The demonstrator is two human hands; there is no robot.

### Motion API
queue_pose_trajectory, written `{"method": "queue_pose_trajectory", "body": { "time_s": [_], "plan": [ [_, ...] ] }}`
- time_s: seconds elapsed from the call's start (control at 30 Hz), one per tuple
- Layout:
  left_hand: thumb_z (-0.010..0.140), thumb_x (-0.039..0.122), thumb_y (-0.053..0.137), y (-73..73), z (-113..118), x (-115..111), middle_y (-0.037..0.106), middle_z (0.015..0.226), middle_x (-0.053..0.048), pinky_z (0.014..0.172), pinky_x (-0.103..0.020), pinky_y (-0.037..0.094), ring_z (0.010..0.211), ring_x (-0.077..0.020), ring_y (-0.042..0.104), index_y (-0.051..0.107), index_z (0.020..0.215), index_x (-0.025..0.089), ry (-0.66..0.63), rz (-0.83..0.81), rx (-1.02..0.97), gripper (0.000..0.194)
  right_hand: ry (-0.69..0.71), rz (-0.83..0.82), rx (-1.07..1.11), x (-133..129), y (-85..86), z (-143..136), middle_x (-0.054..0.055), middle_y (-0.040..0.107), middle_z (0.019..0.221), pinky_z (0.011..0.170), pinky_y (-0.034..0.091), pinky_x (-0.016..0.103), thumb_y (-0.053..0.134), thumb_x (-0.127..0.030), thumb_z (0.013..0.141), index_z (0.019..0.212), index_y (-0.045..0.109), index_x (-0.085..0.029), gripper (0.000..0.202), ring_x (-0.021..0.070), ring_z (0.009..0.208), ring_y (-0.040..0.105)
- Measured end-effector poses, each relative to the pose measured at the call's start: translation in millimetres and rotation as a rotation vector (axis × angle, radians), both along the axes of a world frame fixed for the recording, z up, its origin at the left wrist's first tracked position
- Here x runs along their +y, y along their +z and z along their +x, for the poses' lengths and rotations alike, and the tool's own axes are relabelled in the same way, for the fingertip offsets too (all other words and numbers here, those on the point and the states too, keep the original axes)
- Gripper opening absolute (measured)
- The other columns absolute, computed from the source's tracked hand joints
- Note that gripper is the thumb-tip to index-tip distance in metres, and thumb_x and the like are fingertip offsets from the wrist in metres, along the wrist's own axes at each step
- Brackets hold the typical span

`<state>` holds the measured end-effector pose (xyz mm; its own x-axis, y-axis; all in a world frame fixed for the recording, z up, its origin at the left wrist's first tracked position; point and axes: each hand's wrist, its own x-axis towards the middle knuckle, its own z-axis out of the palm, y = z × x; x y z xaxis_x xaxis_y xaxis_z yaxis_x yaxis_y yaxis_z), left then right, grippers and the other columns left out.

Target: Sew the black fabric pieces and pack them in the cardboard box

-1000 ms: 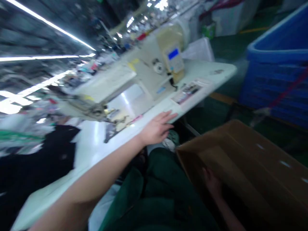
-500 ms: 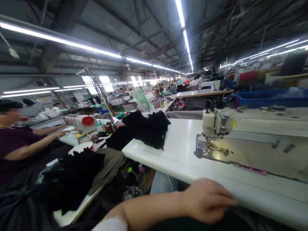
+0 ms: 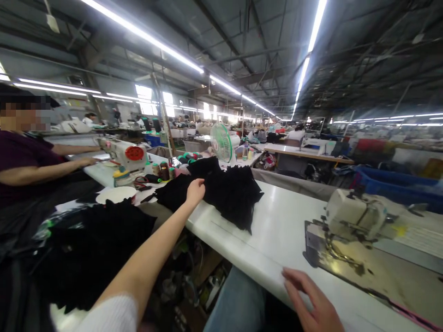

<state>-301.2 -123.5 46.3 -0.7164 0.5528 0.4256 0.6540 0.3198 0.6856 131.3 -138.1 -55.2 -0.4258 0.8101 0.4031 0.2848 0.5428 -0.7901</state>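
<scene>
My left hand (image 3: 196, 190) is stretched out to a stack of black fabric pieces (image 3: 235, 191) on the left end of the white sewing table (image 3: 280, 216). Its fingers are bent and close together against the black cloth; what they hold, if anything, is hidden. Near the table's front edge, my right hand (image 3: 313, 302) is open, thumb and fingers apart, with nothing in it. To the right of the stack stands a sewing machine (image 3: 356, 214) with a metal plate under its needle area.
Another black fabric pile (image 3: 93, 249) lies at the lower left. A green-rimmed fan (image 3: 222, 142) stands behind the stack, with thread spools (image 3: 164, 171) to its left. A co-worker in a purple top (image 3: 24, 157) works at a second machine (image 3: 124, 152). A blue bin (image 3: 398, 186) stands behind my machine.
My left arm has swung from the table's front edge up and left to the black stack. My right hand has come into view. The view has turned, shifting the machine right and down.
</scene>
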Motion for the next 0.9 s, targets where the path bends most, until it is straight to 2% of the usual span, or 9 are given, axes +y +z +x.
{"method": "queue_pose_trajectory", "body": {
  "time_s": [0.07,0.2,0.3,0.4,0.5,0.57,0.73,0.8,0.9],
  "plan": [
    [0.087,0.005,0.050,-3.5,4,3,0.071,0.115,-0.014,0.106,-0.043,0.048,0.111,-0.0252,0.066,0.070,0.108,0.009,-0.059,-0.043,0.006,0.030,0.089,-0.105,-0.054,13,16.3,-25,0.006,0.076,0.108,0.085,0.060,0.033,0.059,-0.052,0.087,0.105,0.073,-0.025,0.035,0.0250,0.095,0.073],
    [0.088,0.008,0.049,-10.4,25,4,0.072,0.116,-0.007,0.110,-0.035,0.045,0.114,-0.0217,0.064,0.074,0.106,0.015,-0.209,-0.096,0.044,0.032,0.086,-0.288,0.010,35,38.4,-73,0.011,0.076,0.110,0.087,0.059,0.042,0.062,-0.055,0.079,0.108,0.071,-0.021,0.045,0.0299,0.100,0.071],
    [0.090,0.007,0.044,-14.2,29,2,0.070,0.121,-0.009,0.111,-0.032,0.044,0.118,-0.0213,0.062,0.071,0.114,0.012,-0.230,-0.142,0.042,0.036,0.079,-0.338,0.069,55,45.1,-102,0.013,0.075,0.110,0.095,0.055,0.046,0.066,-0.057,0.073,0.106,0.070,-0.019,0.051,0.0323,0.105,0.069],
    [0.091,0.007,0.045,-17.0,25,1,0.069,0.124,-0.011,0.110,-0.031,0.044,0.118,-0.0215,0.062,0.070,0.117,0.010,-0.230,-0.216,0.025,0.036,0.038,-0.360,0.088,81,47.9,-127,0.016,0.071,0.121,0.102,0.051,0.048,0.065,-0.059,0.074,0.113,0.068,-0.016,0.058,0.0328,0.110,0.067],
    [0.092,0.011,0.049,-17.0,25,3,0.068,0.126,-0.012,0.110,-0.031,0.043,0.120,-0.0204,0.062,0.068,0.119,0.009,-0.261,-0.299,0.037,0.032,-0.009,-0.400,0.108,106,51.6,-152,0.015,0.066,0.131,0.102,0.050,0.044,0.065,-0.061,0.077,0.118,0.066,-0.016,0.061,0.0316,0.119,0.063],
    [0.095,0.017,0.051,-14.4,30,8,0.067,0.128,-0.014,0.112,-0.037,0.041,0.122,-0.0222,0.060,0.067,0.120,0.009,-0.263,-0.358,0.054,0.031,-0.012,-0.428,0.111,118,55.4,-168,0.012,0.068,0.129,0.099,0.053,0.040,0.066,-0.060,0.079,0.116,0.068,-0.018,0.056,0.0299,0.119,0.063],
    [0.093,0.038,0.059,-0.2,43,29,0.064,0.126,-0.025,0.103,-0.054,0.045,0.128,-0.0373,0.053,0.067,0.115,0.005,-0.189,-0.513,0.032,0.040,0.022,-0.480,0.085,124,65.8,-197,0.011,0.073,0.116,0.095,0.053,0.043,0.068,-0.047,0.089,0.106,0.070,-0.015,0.036,0.0255,0.109,0.068],
    [0.091,0.044,0.061,5.8,42,39,0.062,0.128,-0.027,0.102,-0.055,0.045,0.128,-0.0399,0.053,0.067,0.114,0.005,-0.170,-0.540,-0.014,0.046,0.025,-0.490,0.083,121,68.5,-202,0.010,0.074,0.113,0.096,0.053,0.044,0.068,-0.043,0.091,0.104,0.069,-0.015,0.031,0.0237,0.105,0.069],
    [0.088,0.048,0.064,11.2,40,52,0.067,0.120,-0.026,0.098,-0.049,0.048,0.118,-0.0380,0.062,0.070,0.106,0.006,-0.196,-0.529,-0.133,0.046,0.012,-0.501,0.100,120,70.3,-200,0.011,0.075,0.112,0.098,0.052,0.043,0.067,-0.044,0.091,0.103,0.070,-0.016,0.031,0.0240,0.106,0.070]
  ]
}}
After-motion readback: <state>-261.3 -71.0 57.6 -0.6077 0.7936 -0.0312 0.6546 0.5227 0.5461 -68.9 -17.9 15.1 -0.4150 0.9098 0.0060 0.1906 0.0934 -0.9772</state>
